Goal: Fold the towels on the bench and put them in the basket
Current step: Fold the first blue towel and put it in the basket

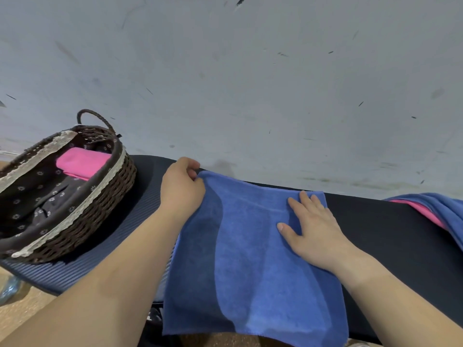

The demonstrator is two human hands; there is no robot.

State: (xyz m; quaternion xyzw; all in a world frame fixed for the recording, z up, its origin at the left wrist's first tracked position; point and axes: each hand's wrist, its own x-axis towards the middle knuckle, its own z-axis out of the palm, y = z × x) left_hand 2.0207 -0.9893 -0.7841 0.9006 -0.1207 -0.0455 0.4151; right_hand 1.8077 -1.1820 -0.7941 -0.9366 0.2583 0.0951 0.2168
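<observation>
One pink towel lies in the basket; your left hand pinches the blue towel mid-fold, right hand pressing flat-fingered, more towels waiting.

Bare bench btwn blue towel & the blue/pink pile at right lies open, left arm crosses the strip beside the basket, whose near half is free w/ a folded pink towel at its far end.
</observation>
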